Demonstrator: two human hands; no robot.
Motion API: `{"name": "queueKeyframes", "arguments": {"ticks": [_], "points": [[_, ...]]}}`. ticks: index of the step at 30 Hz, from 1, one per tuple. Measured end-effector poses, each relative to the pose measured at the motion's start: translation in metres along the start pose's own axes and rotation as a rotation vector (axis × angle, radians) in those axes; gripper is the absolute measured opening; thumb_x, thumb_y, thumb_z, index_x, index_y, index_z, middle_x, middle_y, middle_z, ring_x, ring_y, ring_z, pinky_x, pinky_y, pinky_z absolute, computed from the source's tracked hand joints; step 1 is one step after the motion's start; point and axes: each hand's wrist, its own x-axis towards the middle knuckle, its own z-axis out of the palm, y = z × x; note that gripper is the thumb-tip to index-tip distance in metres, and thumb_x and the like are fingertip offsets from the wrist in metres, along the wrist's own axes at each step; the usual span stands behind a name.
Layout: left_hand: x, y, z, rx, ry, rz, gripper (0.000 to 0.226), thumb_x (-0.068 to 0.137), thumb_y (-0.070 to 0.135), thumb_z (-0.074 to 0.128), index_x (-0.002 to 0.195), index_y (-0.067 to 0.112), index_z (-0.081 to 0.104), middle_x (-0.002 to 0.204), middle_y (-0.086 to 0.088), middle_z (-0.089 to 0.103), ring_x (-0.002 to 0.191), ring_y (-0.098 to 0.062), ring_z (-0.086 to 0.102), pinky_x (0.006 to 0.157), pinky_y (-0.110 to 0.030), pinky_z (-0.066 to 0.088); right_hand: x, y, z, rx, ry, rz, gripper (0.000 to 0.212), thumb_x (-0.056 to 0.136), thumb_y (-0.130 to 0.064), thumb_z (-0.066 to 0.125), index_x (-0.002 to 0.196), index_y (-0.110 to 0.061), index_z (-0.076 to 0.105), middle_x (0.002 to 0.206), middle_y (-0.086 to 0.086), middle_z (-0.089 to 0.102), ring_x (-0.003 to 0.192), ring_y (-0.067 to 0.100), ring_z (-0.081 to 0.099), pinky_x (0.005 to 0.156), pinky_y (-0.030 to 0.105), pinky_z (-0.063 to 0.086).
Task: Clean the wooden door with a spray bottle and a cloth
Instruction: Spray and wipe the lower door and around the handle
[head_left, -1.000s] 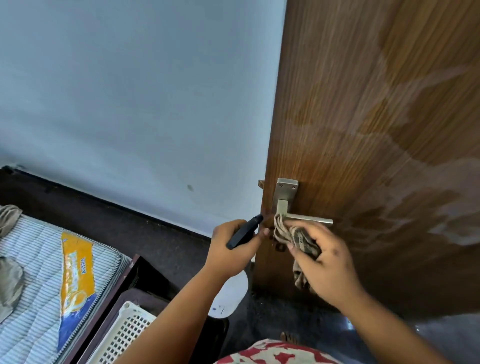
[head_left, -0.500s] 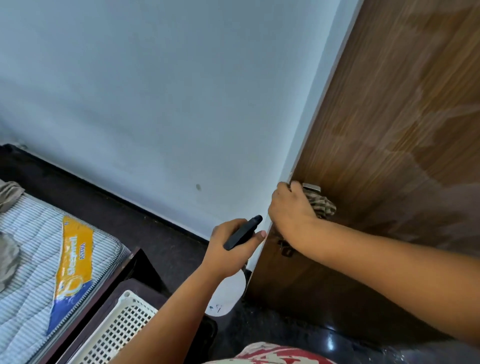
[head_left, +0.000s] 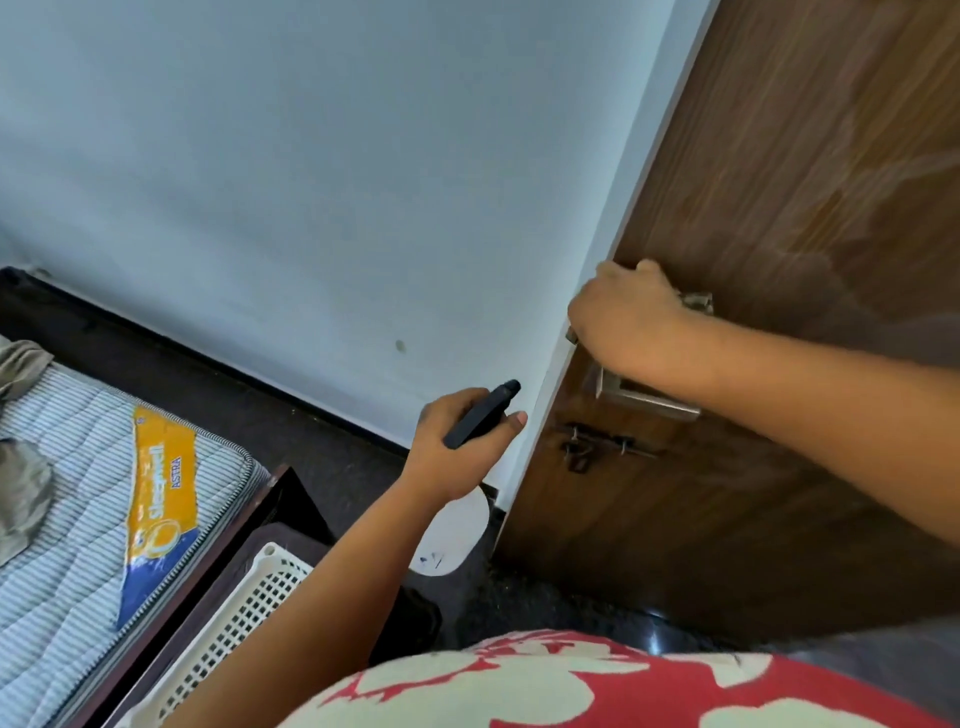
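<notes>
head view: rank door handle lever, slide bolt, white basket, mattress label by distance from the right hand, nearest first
From the right hand, which grips the cloth at the door's edge:
1. Door handle lever, just below the hand.
2. Slide bolt, lower on the door, under the lever.
3. White basket, down left on the floor side.
4. Mattress label, farthest left.

Likely home bedroom (modest), striped mattress (head_left: 67, 499), wooden door (head_left: 779, 260)

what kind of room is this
Most likely a bedroom in a home: a striped mattress still bearing its maker's label lies at the left, a white plastic basket sits beside the bed, and there is a wooden door.
</notes>
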Motion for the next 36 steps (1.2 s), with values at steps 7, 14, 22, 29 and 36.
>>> {"name": "queueKeyframes", "arguments": {"ticks": [7,14,22,29,36], "points": [[-0.007,0.004,0.003,-0.025,-0.046,0.02,0.036,0.091,0.028,0.076,0.072,0.005,0.056,0.067,-0.021,0.056,0.06,-0.034,0.055,0.059,-0.037,0.044,0.014,-0.085,0.05,-0.127,-0.195,-0.172,0.03,0.093,-0.032,0.057,0.119,-0.017,0.058,0.119,0.006,0.058,0.115,0.031,0.047,0.092,0.044,0.04],[-0.017,0.003,-0.016,0.012,-0.027,-0.004,0.055,0.077,0.055,0.071,0.078,0.001,0.062,0.067,-0.021,0.06,0.068,-0.043,0.06,0.059,-0.043,0.047,0.0,-0.114,0.12,0.168,-0.138,-0.142,0.023,0.094,-0.014,0.05,0.113,-0.016,0.064,0.113,0.007,0.06,0.109,0.029,0.049,0.086,0.043,0.04],[-0.006,0.0,0.005,0.042,-0.118,-0.039,0.033,0.084,0.039,0.074,0.072,0.01,0.062,0.062,-0.011,0.059,0.06,-0.031,0.059,0.059,-0.032,0.045,-0.061,-0.065,0.184,2.711,-0.064,1.12,0.03,0.088,-0.001,0.061,0.118,-0.006,0.064,0.1,0.011,0.07,0.083,0.025,0.068,0.073,0.035,0.056],[0.01,0.021,0.032,0.083,-0.15,0.041,0.026,0.091,0.028,0.075,0.077,0.009,0.065,0.066,-0.009,0.063,0.064,-0.029,0.063,0.056,-0.031,0.048,-0.023,-0.082,0.139,3.297,-0.202,1.099,0.032,0.101,-0.012,0.035,0.088,0.001,0.061,0.078,0.017,0.065,0.075,0.028,0.062,0.077,0.04,0.052],[0.007,0.03,0.027,0.037,-0.146,0.033,0.025,0.082,0.042,0.073,0.083,0.017,0.071,0.071,-0.006,0.069,0.069,-0.031,0.065,0.059,-0.038,0.05,-0.018,-0.102,0.104,3.099,-0.57,0.707,0.021,0.096,-0.007,0.048,0.093,0.002,0.067,0.075,0.017,0.071,0.062,0.026,0.071,0.051,0.031,0.057]]}}
